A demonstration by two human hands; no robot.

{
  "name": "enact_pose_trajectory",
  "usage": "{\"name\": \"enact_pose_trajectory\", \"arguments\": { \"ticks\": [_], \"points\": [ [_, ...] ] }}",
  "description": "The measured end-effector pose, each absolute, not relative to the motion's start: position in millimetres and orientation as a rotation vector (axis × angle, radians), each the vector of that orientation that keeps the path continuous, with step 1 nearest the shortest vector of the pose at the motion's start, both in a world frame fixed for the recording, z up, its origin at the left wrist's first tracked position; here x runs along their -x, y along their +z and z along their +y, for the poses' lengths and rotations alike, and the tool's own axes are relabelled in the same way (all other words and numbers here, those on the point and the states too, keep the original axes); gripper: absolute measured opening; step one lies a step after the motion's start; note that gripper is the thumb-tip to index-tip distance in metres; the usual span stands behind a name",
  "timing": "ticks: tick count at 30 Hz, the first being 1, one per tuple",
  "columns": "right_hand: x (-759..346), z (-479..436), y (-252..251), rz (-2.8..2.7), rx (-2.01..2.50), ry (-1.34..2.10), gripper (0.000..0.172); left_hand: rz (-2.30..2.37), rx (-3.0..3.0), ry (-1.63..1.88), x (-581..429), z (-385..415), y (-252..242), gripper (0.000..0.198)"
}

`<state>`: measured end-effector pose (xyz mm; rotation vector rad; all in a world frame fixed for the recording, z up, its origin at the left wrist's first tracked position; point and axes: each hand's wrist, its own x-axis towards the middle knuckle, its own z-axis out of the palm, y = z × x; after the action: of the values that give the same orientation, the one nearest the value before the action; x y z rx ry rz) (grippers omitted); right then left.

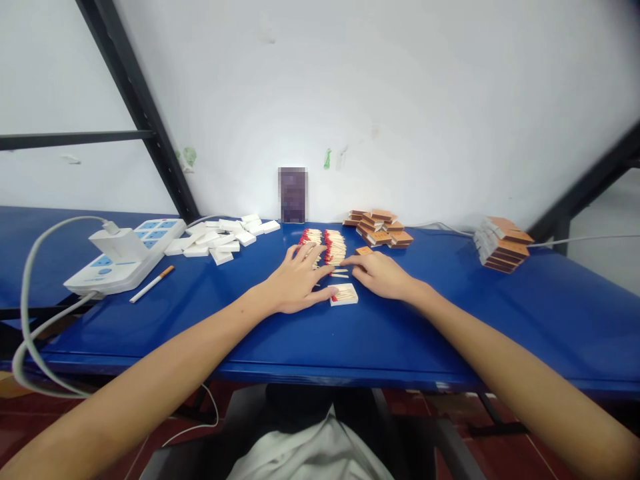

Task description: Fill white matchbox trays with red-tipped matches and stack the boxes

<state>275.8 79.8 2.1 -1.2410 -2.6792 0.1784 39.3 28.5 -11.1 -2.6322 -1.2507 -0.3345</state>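
Note:
Two rows of red-tipped matches [336, 248] lie side by side on the blue table. My left hand [296, 277] is spread over the left row, its thumb reaching the left edge of a small white matchbox tray [351, 294]. Several matches lie inside that tray, red heads to the left. From the other side, my right hand [380, 273] points its index finger at the near end of the right row, with the other fingers partly curled. A few loose matches [341, 274] rest between my hands. The left hand hides part of the left row.
White matchbox trays [220, 239] are heaped at the back left, near a power strip [160, 233] and a cigarette [151, 285]. Orange matchbox sleeves [383, 228] form a pile behind my right hand. More matchboxes [504, 245] are stacked far right. A pixelated dark panel [293, 195] stands against the wall.

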Motion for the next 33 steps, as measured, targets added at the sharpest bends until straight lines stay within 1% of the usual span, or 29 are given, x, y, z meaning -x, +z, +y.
{"name": "enact_pose_trajectory", "arguments": {
  "ticks": [9,17,33],
  "points": [
    [-276.1,81.7,0.3,-2.680,1.226,0.190,0.043,-1.251,2.690,-0.349,-39.1,28.7,-11.4,0.057],
    [-273.7,79.1,3.5,-2.674,1.223,0.123,0.037,-1.252,2.695,-0.337,-38.3,29.3,-11.0,0.058],
    [-274.1,80.2,1.1,-2.698,1.252,0.117,0.040,-1.318,2.704,-0.352,-36.6,32.5,-12.3,0.053]
  ]
}}
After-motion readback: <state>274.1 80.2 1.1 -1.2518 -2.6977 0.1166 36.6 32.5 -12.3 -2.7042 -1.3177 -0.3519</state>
